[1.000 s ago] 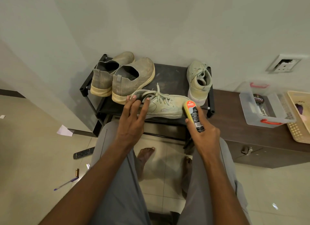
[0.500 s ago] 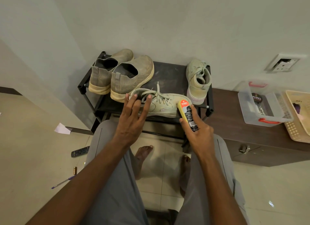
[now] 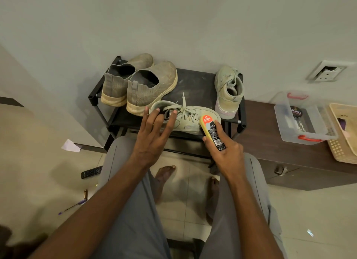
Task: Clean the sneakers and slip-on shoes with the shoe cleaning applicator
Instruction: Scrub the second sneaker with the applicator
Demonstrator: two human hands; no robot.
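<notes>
While the left hand point(image 3: 154, 131) lies with straight fingers across the heel end of the near sneaker point(image 3: 185, 116) at the centre of the frame, steadying it on the black rack point(image 3: 195, 81), the right hand point(image 3: 226, 152) grasps the shoe cleaning applicator point(image 3: 211, 131), its head against the sneaker's toe. The step in hand appears to be cleaning this first sneaker. Next, I judge, come firm strokes along the upper. The second sneaker point(image 3: 229, 92) stands right of centre, the slip-on shoes point(image 3: 139, 83) at upper left.
</notes>
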